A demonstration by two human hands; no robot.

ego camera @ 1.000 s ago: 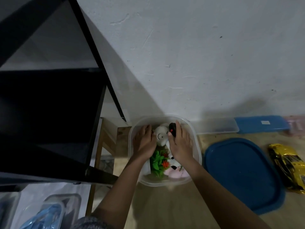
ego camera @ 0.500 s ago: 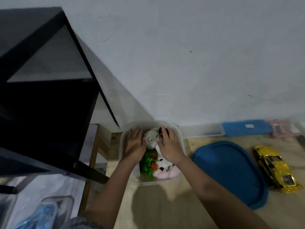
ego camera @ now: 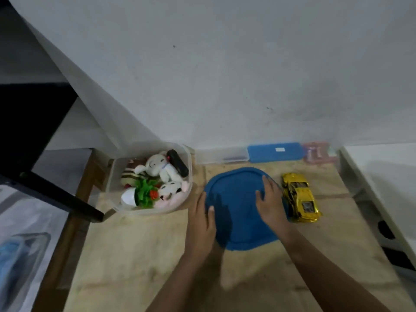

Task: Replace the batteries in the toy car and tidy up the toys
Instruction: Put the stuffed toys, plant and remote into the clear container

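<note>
Step in hand, as judged: tidying, at the point of closing the toy tub.

The blue lid lay flat on the desk, apart from the clear tub to its left. The tub stood uncovered, holding plush toys, a green plastic plant and a black remote.

The left hand was at the lid's left edge, thumb on top of the rim, fingers straight alongside it. Whether those fingers had got under the rim could not be told. The right hand lay spread and flat on the lid's right portion, holding nothing.

The yellow toy car sat on the desk just beside the lid's right edge, outside the tub and in neither hand. The state of its batteries could not be seen.

Next move, as judged: both hands need purchase under opposite edges, to lift the lid level, carry it left and seat it squarely on the tub rim. The car has not been stowed, so that should be settled before closing.
</note>
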